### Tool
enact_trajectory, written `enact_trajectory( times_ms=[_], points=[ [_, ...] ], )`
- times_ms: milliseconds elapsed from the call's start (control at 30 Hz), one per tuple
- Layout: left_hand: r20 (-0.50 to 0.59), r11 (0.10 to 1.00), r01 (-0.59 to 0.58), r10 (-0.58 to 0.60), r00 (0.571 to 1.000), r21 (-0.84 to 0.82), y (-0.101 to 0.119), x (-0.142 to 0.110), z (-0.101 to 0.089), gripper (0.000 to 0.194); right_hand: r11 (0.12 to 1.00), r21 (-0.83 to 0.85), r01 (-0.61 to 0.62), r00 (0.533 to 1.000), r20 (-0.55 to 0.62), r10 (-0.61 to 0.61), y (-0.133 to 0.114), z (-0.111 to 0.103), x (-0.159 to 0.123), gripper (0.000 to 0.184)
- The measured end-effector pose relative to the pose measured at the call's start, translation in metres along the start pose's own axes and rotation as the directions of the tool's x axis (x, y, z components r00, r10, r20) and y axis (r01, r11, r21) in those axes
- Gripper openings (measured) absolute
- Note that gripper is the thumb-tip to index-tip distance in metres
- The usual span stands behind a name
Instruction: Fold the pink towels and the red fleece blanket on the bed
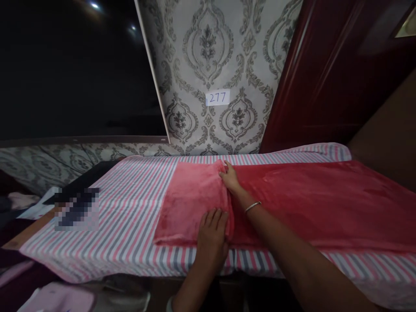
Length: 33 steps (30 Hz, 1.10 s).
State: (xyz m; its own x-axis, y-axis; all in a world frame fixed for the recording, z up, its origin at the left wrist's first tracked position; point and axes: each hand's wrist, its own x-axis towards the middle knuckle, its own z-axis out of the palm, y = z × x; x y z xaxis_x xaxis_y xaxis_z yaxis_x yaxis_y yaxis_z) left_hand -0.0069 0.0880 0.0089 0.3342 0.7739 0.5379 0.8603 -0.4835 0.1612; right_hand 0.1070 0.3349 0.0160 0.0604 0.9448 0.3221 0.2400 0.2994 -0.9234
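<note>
A red plush blanket (312, 203) lies lengthwise over a striped cloth, its left end folded over to the right into a lighter, layered panel (191, 195). My left hand (212, 232) rests flat on the near right part of that panel, fingers stretched out and pointing away from me. At the far end of the fold's edge, my right hand (230, 177) touches the blanket with thumb and forefinger apart; its other fingers are partly hidden. A thin bangle (252, 206) circles the right wrist.
The striped cloth (130, 195) covers the table, with a bunched roll (336, 150) at the back right. Behind stand a large dark screen (74, 73), patterned wall with a "277" label (217, 97), and a dark red panel (325, 78). A blurred patch (77, 209) hides something at left.
</note>
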Motion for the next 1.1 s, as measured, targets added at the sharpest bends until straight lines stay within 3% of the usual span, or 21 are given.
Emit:
enact_trajectory(
  times_ms=[200, 367, 500, 633, 733, 800, 867, 967, 1100],
  points=[
    [0.033, 1.000, -0.017, 0.017, 0.999, 0.016, 0.005, -0.002, 0.012, 0.071, 0.995, -0.044, -0.093, 0.995, 0.037, 0.094, -0.005, -0.012, -0.009, 0.051],
    [0.062, 1.000, 0.000, 0.000, 0.998, -0.004, 0.004, -0.001, 0.014, 0.075, 0.991, -0.067, -0.115, 0.992, 0.044, 0.118, -0.008, -0.013, -0.011, 0.040],
    [0.177, 0.997, 0.067, -0.060, 0.982, -0.031, 0.011, 0.003, 0.009, 0.074, 0.987, -0.073, -0.141, 0.989, 0.040, 0.144, -0.009, -0.012, -0.008, 0.029],
    [0.337, 0.984, 0.144, -0.100, 0.936, -0.108, 0.017, 0.008, -0.014, 0.073, 0.990, -0.047, -0.136, 0.989, 0.060, 0.139, -0.007, -0.015, -0.009, 0.022],
    [0.416, 0.967, 0.118, -0.013, 0.909, -0.228, 0.014, 0.022, -0.047, 0.070, 0.993, -0.013, -0.115, 0.988, 0.103, 0.116, -0.005, -0.019, -0.013, 0.021],
    [0.401, 0.962, 0.122, -0.014, 0.916, -0.245, 0.004, 0.043, -0.067, 0.055, 0.995, 0.010, -0.103, 0.987, 0.128, 0.101, -0.003, -0.022, -0.015, 0.026],
    [0.345, 0.974, 0.192, -0.142, 0.928, -0.116, -0.013, 0.068, -0.078, 0.049, 0.995, 0.024, -0.092, 0.986, 0.141, 0.088, -0.001, -0.023, -0.017, 0.037],
    [0.339, 0.942, 0.310, -0.335, 0.879, 0.128, -0.043, 0.097, -0.069, 0.057, 0.997, 0.024, -0.079, 0.987, 0.145, 0.075, 0.003, -0.023, -0.019, 0.058],
    [0.359, 0.924, 0.282, -0.363, 0.860, 0.259, -0.068, 0.095, -0.029, 0.065, 0.998, -0.043, -0.054, 0.990, 0.126, 0.059, 0.008, -0.025, -0.024, 0.067]
  ],
)
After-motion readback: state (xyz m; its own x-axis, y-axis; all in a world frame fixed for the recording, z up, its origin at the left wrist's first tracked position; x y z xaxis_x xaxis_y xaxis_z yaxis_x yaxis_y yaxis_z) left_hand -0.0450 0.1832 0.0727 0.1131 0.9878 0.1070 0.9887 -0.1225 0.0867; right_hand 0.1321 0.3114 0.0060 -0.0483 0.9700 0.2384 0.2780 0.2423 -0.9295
